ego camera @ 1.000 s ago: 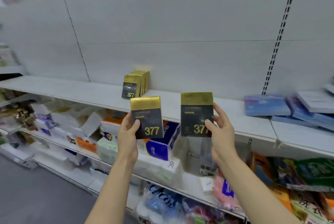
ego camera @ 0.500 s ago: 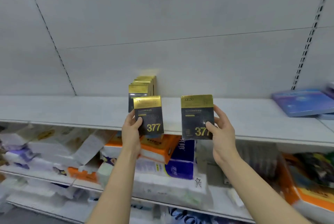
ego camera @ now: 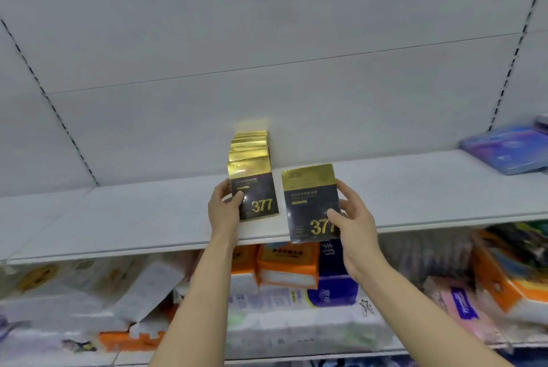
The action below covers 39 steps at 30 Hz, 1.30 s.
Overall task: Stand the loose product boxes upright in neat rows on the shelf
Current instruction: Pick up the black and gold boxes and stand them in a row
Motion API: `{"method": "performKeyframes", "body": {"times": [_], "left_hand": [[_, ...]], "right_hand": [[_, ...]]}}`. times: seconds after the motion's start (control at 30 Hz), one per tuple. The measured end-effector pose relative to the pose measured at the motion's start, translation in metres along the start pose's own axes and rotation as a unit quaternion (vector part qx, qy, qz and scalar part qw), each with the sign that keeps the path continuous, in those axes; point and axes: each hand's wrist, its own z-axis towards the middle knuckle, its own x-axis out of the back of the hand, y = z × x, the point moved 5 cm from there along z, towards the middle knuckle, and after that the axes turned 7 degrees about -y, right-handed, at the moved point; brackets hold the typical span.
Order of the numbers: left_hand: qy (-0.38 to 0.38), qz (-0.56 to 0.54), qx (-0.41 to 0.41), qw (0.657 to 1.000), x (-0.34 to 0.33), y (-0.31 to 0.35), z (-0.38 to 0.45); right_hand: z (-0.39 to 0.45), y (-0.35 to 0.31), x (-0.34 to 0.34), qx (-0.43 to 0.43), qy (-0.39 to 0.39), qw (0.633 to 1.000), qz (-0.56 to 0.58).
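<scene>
Two black-and-gold boxes marked "377" are held upright in front of a white shelf (ego camera: 415,197), one in each hand. The left box (ego camera: 255,188) stands at the front of a row of like boxes (ego camera: 250,145) that runs back toward the shelf's rear panel; it is just in front of the row's nearest box, and its lower edge looks to be at or just above the shelf surface, though contact cannot be told. The left hand (ego camera: 224,212) grips this box by its left edge, thumb on the front face, the other fingers (ego camera: 221,188) curled round behind it.

The right box (ego camera: 311,203) is held just beside the left one, a little lower and nearer the camera, its lower edge overlapping the shelf's front lip. The right hand (ego camera: 353,218) pinches it at the right edge, thumb pressed on the front near the number, the fingers (ego camera: 345,188) wrapped round the side and back.

Farther right on the same shelf, well apart, lie flat blue-purple packs (ego camera: 504,150). On the shelf below sit orange tissue packs (ego camera: 284,263) and blurred white packages (ego camera: 89,292).
</scene>
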Motion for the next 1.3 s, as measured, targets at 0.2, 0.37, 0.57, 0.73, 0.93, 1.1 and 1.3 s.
{"method": "performKeyframes", "body": {"times": [0.2,0.37,0.57,0.73,0.93,1.1,1.3], "left_hand": [[0.014,0.124,-0.033,0.992,0.005,0.004,0.020],[-0.018,0.147,-0.008,0.989,0.008,0.008,0.014],[-0.185,0.205,-0.063,0.959,0.007,0.010,-0.004],[-0.174,0.274,-0.054,0.944,0.012,0.007,0.006],[-0.034,0.458,-0.126,0.880,0.015,0.037,0.001],[-0.065,0.538,-0.352,0.763,-0.044,0.076,-0.040],[-0.153,0.542,-0.404,0.721,-0.138,0.076,-0.102]], "right_hand": [[0.018,0.021,-0.059,-0.011,-0.028,0.999,-0.014],[0.047,0.039,-0.098,-0.021,-0.012,1.000,-0.002],[0.065,0.053,-0.126,0.021,-0.011,0.983,-0.183],[0.067,0.047,-0.133,0.053,-0.040,0.962,-0.266],[0.063,0.021,-0.083,0.113,-0.032,0.872,-0.475],[0.034,-0.016,-0.014,0.232,0.035,0.780,-0.580],[-0.009,-0.047,0.079,0.275,0.116,0.725,-0.621]]}}
